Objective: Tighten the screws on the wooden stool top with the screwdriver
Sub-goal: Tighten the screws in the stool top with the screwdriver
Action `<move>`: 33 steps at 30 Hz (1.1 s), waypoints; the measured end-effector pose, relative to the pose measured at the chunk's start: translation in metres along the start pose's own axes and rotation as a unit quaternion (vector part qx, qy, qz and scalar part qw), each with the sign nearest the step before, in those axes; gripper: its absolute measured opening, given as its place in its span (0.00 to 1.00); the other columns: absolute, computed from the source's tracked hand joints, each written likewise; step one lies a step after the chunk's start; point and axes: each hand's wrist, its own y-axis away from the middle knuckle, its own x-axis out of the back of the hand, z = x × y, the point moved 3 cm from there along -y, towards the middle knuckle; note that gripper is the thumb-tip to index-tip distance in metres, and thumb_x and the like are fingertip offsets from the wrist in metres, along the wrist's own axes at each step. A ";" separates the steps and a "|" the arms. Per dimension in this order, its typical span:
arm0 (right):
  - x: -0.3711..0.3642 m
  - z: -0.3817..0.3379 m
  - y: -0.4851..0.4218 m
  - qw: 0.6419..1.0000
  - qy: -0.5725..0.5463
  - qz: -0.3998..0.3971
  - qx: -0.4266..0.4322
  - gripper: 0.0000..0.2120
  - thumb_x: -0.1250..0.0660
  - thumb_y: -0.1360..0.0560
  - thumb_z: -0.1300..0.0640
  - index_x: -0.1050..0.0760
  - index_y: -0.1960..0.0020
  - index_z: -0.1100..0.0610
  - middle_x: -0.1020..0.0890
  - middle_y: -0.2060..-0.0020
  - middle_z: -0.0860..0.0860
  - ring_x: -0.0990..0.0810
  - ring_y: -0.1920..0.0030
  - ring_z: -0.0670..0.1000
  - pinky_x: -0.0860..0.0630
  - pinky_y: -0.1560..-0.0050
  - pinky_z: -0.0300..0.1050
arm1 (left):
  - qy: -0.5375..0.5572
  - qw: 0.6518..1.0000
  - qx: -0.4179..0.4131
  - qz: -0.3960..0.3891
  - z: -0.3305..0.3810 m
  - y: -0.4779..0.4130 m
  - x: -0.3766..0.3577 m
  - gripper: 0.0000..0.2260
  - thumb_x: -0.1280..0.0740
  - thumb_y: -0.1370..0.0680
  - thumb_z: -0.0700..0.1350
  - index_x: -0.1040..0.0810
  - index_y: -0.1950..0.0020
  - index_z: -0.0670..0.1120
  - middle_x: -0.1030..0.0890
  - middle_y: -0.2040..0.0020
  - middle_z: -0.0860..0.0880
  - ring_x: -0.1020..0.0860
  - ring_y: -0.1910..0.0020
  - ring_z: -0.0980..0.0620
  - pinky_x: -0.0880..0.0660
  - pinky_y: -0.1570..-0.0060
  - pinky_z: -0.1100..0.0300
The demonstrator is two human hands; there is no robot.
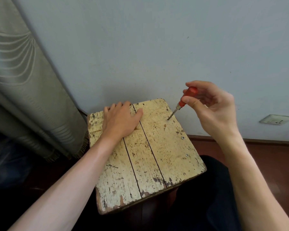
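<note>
L forearm (70, 180): bare, comes in from the bottom-left corner, crosses the stool's left edge.
R forearm (257, 180): bare, rises from bottom right, off the stool's right side, not touching it.
Stool top (157, 155): three planks w/ worn, chipped cream paint and dark gaps btwn them; centre of view, far edge close to the wall.
L hand (120, 120): palm down, flat on the far-left part of the top, fingers straight and reaching the far edge, thumb spread onto the right plank. Grips nothing, just presses.
R hand (212, 107): raised above the far-right corner, thumb and fingertips curled round the red handle, pinching it.
Screwdriver (183, 100): handle in R hand, metal shaft tilted down-left, tip sitting on the far screw.
Far screw (167, 120): right plank, near the far-right corner, under the tip.
Mid screw (182, 138): right plank, by the right edge.
Near screw (186, 155): same edge, closer to camera.
Curtain (20, 80): grey-green folds left of the stool, fringed hem at floor level.
Wall (140, 47): pale blue-grey, behind the stool.
Socket (275, 119): white, low on the wall, well right of R hand.
Floor (273, 155): reddish-brown, right of the stool.
</note>
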 end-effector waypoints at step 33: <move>0.000 0.000 -0.005 0.999 -0.004 -0.032 -0.021 0.19 0.25 0.20 0.66 0.18 0.39 0.44 0.13 0.52 0.47 0.11 0.48 0.48 0.16 0.39 0.51 | 0.003 1.000 0.002 -0.004 0.002 0.001 0.004 0.32 0.51 0.21 0.70 0.28 0.29 0.50 0.21 0.38 0.48 0.27 0.38 0.46 0.37 0.37 0.46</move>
